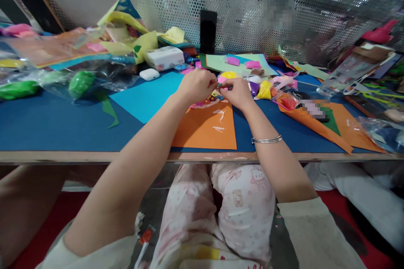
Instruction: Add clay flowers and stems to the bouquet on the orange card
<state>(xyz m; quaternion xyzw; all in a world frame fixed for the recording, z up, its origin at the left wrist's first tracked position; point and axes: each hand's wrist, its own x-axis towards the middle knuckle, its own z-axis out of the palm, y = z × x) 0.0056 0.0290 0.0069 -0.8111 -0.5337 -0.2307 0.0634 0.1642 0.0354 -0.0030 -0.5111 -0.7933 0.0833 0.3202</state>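
My left hand [198, 86] and my right hand [238, 92] meet fingertip to fingertip above an orange sheet of paper [205, 132]. Both are closed in a pinch. A tiny green bit [219, 85], perhaps modelling clay, shows between the fingertips; it is too small to make out fully. Under the hands, a colourful clay decoration [206, 101] lies on the orange sheet, partly hidden by my fingers. Pale strips [219, 128] lie nearer the front of that sheet. A bright blue sheet [142, 97] lies to the left, beside my left forearm.
Clay packets [264, 90] cluster behind my right hand. A black phone [208, 31] stands against the perforated metal panel. Wrapped green clay [81, 84] and a white earbud case [149, 74] are at left. A clear bottle [353, 65] and folded orange paper [315, 124] are at right.
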